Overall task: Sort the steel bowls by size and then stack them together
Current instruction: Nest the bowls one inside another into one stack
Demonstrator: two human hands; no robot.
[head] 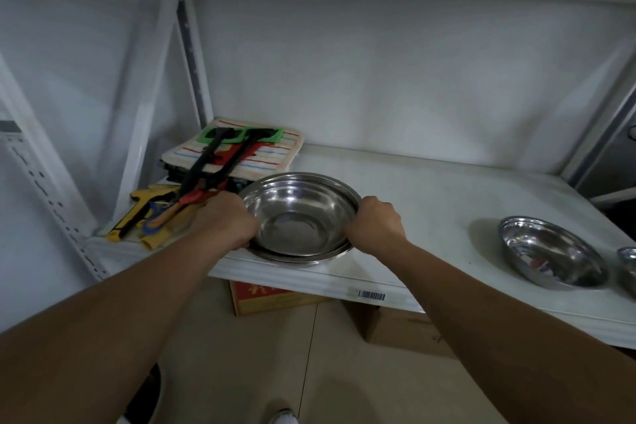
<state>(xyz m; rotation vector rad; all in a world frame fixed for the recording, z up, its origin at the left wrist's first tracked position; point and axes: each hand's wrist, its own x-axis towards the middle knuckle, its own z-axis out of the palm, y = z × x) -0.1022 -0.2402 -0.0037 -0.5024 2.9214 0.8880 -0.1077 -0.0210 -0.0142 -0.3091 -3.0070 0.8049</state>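
A stack of large steel bowls rests near the front edge of the white shelf, one bowl nested in another. My left hand grips the stack's left rim and my right hand grips its right rim. A medium steel bowl sits alone at the right of the shelf. The rim of a smaller steel bowl shows at the frame's right edge, mostly cut off.
Folded striped cloths with black-handled, green-headed tools lie at the shelf's back left. Yellow and red hand tools lie in front of them, touching my left hand. Cardboard boxes stand on the floor under the shelf.
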